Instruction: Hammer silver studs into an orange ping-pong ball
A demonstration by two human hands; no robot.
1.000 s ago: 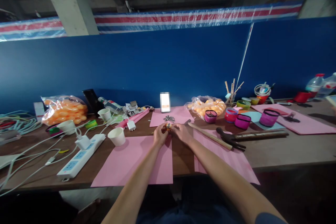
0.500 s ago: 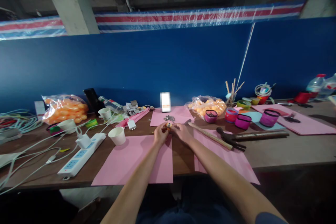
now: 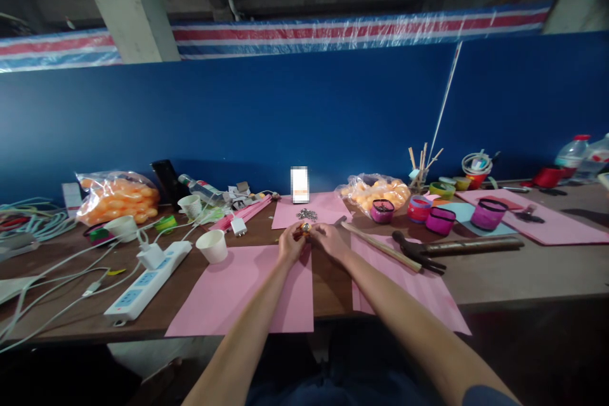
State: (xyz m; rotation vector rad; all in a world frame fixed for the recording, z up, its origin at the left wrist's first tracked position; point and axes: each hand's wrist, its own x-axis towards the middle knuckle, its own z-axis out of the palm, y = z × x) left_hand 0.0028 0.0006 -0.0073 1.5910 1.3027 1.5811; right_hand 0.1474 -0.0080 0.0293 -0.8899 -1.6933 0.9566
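Both of my arms reach out over the brown table. My left hand and my right hand meet at the middle, fingers pinched round a small orange and silver object held between them just above the table. A little pile of small silver metal pieces lies on a pink sheet just beyond the hands. A larger pink sheet lies under my left forearm.
A wooden-handled hammer and a dark hammer lie to the right. Bags of orange balls, paper cups, a white power strip with cables, pink tubs and bottles crowd the table. A blue wall stands behind.
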